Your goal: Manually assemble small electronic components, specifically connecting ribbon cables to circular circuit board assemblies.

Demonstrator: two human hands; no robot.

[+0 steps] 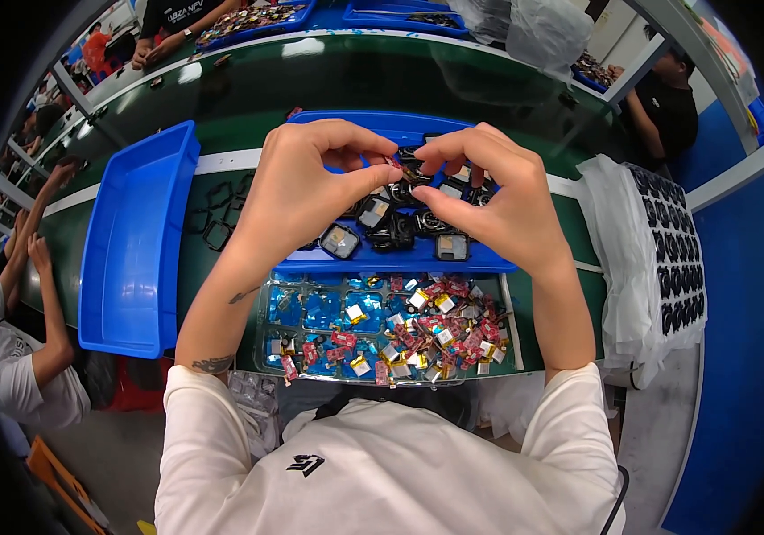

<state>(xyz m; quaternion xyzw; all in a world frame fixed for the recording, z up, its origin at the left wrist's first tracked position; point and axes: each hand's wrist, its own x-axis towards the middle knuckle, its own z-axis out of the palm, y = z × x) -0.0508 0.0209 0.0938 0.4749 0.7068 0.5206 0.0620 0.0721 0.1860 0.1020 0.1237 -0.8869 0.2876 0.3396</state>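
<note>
Two bare hands meet above one blue tray (373,267) on the green counter (194,276); the left hand (297,192) pinches one small red part (396,164) between thumb and forefinger, its other fingers curled behind, while the right hand (508,192) comes in from the other side with thumb and forefinger curved toward the part, a gap showing between their tips, and I cannot tell whether they grip one end of it. The part is held just over the black cases (340,241) in that tray, too heaped to count, though at least three show a pale square panel. Nearer the person lies one clear compartmented tray (262,332), bearing dozens of red boards (343,339) and silver cells (444,303), too jumbled for an exact number. To the left are at least four black frames (218,234) and a second blue tray (128,241), tilted; to the right, one stack of trays (667,250) with many black round pieces, partly wrapped in white sheeting (618,259). Beyond, at least three co-workers are partly visible, one at left in a white shirt (25,379)
</note>
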